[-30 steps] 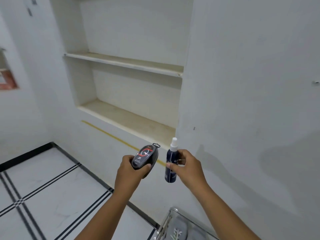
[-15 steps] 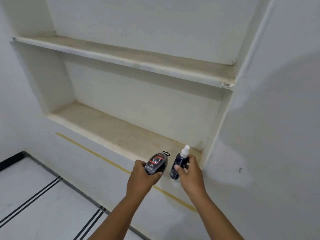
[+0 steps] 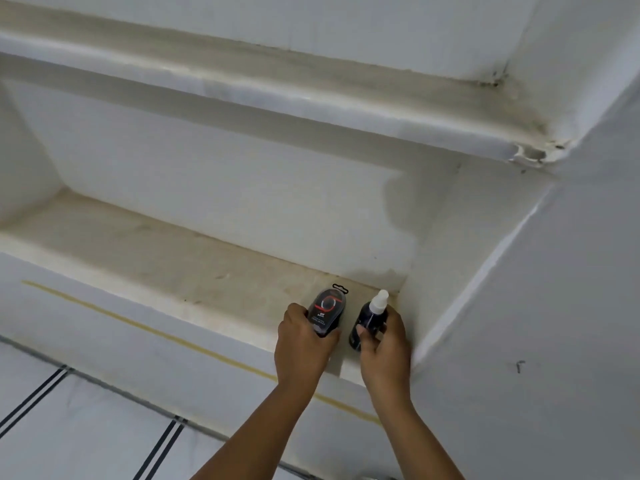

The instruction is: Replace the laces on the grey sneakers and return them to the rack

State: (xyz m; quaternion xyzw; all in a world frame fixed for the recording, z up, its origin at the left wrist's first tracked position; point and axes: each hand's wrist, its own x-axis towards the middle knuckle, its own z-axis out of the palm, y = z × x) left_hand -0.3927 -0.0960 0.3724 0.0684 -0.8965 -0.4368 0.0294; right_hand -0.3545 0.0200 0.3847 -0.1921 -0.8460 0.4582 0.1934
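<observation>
My left hand (image 3: 302,344) grips a black oval shoe-polish sponge pack (image 3: 326,310) with a red ring on its label. My right hand (image 3: 384,351) grips a dark blue spray bottle (image 3: 369,320) with a white nozzle. Both items are over the right end of the lower wall-niche shelf (image 3: 166,261), close to the front edge. I cannot tell whether they touch the shelf. The grey sneakers and the rack are out of view.
An upper shelf (image 3: 277,84) runs across the niche above. The niche's right wall (image 3: 433,237) stands just right of the bottle. A yellow tape line (image 3: 138,325) runs along the wall below the shelf. White floor tiles with black stripes (image 3: 41,396) lie at lower left.
I have come closer to the niche and both hands have moved forward, carrying the sponge pack and spray bottle over the lower shelf's right end. The rack has left the view.
</observation>
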